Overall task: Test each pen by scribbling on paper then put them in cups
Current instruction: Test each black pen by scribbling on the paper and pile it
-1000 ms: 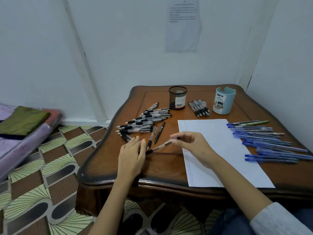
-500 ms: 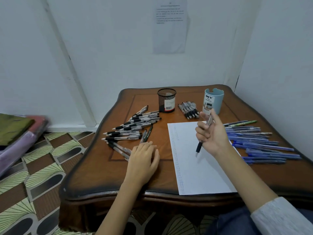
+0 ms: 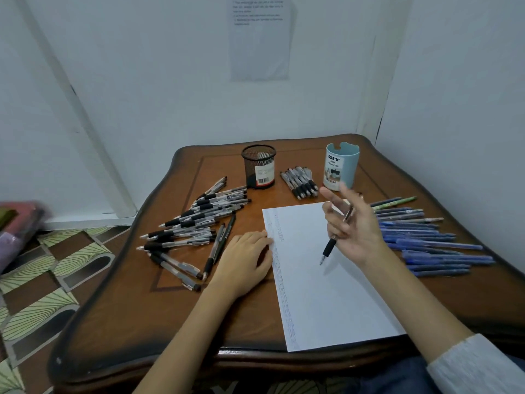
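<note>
The right hand point(image 3: 353, 227) is raised over the paper point(image 3: 335, 297), fingers loosely spread, with a pen point(image 3: 329, 247) pinched among them. The pen slants down, black grip and tip towards the sheet; whether the tip touches cannot be told. The left hand point(image 3: 244, 261) lies flat and relaxed on the table point(image 3: 170, 322), holding nothing, its fingertips at the paper's left edge, where rows of small scribbles run.

Left of that hand lies a loose heap of black pens point(image 3: 199, 220). At the far side stand a black mesh cup point(image 3: 258, 166) and a pale blue cup point(image 3: 341, 166), with a small bunch of pens point(image 3: 301, 180) between them. Blue pens point(image 3: 426, 240) lie spread to the right of the paper.

The brown wooden table sits in a white corner with a printed sheet point(image 3: 260, 38) on the wall. Patterned floor tiles point(image 3: 42, 280) show at left.
</note>
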